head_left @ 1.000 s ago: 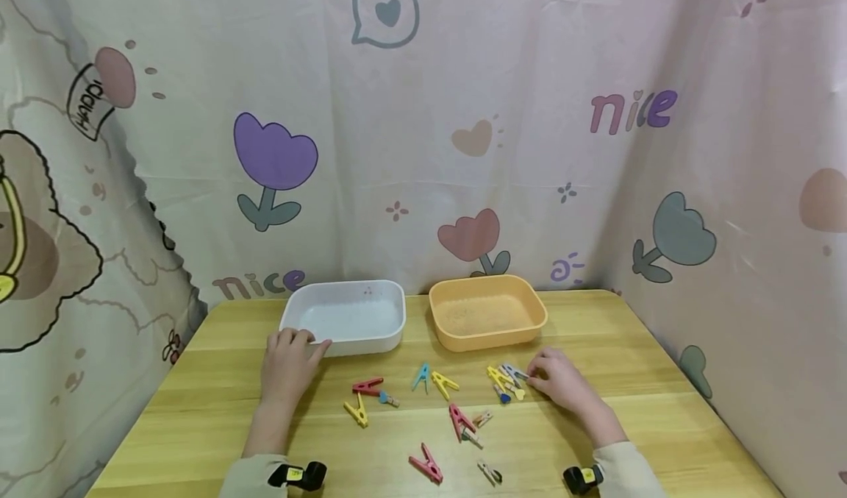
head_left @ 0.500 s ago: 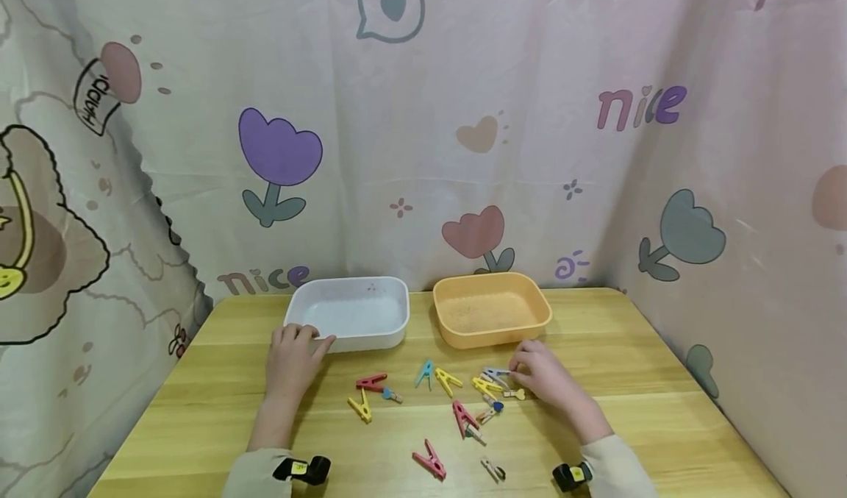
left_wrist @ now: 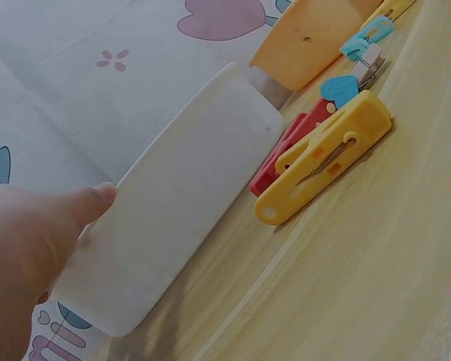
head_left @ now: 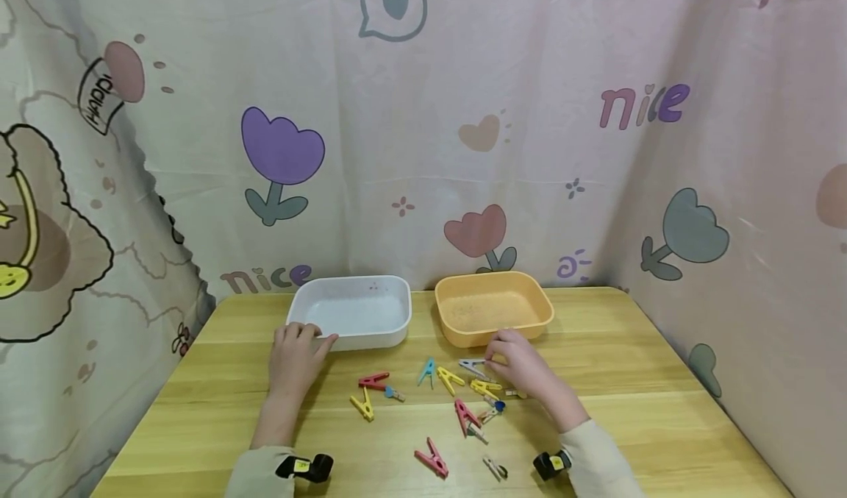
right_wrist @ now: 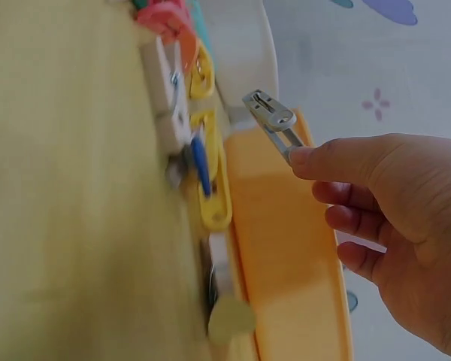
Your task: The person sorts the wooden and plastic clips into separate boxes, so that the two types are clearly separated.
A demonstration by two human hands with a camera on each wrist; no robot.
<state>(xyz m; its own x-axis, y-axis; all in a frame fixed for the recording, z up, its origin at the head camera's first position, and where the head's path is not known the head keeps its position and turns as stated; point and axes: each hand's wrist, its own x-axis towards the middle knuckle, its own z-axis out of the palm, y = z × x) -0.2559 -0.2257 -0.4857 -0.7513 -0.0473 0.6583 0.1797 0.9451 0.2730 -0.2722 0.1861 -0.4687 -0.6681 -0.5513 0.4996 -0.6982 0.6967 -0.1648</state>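
Note:
My left hand [head_left: 294, 362] grips the near left rim of a white plastic basin [head_left: 370, 341]; its thumb [left_wrist: 98, 201] lies at the rim in the left wrist view. My right hand [head_left: 523, 365] pinches a grey clothespin [right_wrist: 270, 111] by one end, just in front of the orange basin [head_left: 463, 338]. In the right wrist view the clothespin is held up off the table. Near that hand lie a yellow clothespin [head_left: 486, 388] and a wooden clothespin with a blue heart [head_left: 492, 407], close together.
More clothespins are scattered over the wooden table [head_left: 317, 446]: a blue one [head_left: 427, 371], a yellow one [head_left: 450, 380], a dark red one [head_left: 373, 380], a pink one [head_left: 432, 459] and a small wooden one [head_left: 495, 469]. A patterned curtain [head_left: 370, 152] hangs behind.
My right hand has moved left with the grey clothespin, drawing it away from the cluster. The blue-heart and yellow clothespins have shifted left. My left hand stays at the white basin's rim.

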